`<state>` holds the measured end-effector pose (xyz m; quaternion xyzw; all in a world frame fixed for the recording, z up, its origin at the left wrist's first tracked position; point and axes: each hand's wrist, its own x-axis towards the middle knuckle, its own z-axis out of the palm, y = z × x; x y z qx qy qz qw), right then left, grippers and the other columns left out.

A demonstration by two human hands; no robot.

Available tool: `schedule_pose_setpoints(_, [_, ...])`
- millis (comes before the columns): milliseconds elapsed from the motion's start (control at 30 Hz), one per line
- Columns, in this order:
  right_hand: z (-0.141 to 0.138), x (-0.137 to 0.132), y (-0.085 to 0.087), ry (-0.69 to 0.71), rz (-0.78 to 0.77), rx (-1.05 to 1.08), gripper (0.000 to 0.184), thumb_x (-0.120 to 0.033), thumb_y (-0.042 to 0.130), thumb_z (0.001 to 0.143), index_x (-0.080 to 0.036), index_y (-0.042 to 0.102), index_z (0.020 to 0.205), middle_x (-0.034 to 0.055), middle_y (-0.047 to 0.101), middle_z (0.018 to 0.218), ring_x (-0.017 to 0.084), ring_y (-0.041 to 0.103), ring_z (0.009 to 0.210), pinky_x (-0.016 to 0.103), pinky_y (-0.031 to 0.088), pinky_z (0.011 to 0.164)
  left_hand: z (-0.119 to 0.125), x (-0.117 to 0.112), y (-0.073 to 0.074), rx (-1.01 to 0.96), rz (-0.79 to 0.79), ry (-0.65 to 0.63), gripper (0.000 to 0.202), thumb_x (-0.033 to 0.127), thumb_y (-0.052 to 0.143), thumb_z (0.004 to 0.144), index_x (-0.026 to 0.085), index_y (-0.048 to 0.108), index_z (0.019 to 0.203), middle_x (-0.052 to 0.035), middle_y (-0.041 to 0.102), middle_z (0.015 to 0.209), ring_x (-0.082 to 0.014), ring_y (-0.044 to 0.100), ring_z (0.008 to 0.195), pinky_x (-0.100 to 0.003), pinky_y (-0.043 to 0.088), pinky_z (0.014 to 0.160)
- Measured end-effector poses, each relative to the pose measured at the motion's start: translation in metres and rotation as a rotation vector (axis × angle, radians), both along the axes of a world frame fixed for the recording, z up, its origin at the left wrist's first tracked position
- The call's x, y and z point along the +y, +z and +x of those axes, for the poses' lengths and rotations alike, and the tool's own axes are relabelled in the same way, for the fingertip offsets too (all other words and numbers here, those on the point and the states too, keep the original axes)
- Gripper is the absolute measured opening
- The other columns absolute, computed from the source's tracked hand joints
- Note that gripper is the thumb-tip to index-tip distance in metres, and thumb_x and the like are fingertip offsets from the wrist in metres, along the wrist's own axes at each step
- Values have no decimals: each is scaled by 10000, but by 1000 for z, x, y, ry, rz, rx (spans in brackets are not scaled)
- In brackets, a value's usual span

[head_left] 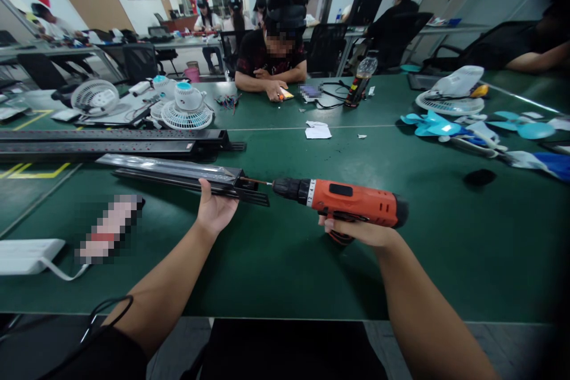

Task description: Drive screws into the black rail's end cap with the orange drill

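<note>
My right hand [356, 230] is wrapped round the grip of an orange and black cordless drill [342, 200], held level with its bit pointing left into the end of a long black power strip [187, 177]. My left hand [214, 206] grips that strip near its right end, thumb over the top. The strip lies on the green table [285, 273], running off to the left.
Two more long black strips [111, 143] lie behind. Small white fans [186, 108] and fan parts stand at the back left, blue fan blades [434, 124] at the right. A white power strip [27, 255] lies near left. A person sits across the table; others work beyond.
</note>
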<state>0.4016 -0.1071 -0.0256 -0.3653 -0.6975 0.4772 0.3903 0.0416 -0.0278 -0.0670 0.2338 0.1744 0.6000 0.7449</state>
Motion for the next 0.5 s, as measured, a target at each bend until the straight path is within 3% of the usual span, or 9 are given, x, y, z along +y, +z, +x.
schedule_pose_setpoints(500, [-2,-3,4,3,50,37,205,-410,809,965,-208,778,958,38,772,838,158,743,702,260,666,638,4,-2,5,39,-60,67,667,754,661,933,215,743,1319,-90,824,1211,-301,737,1256,-415,576,1096])
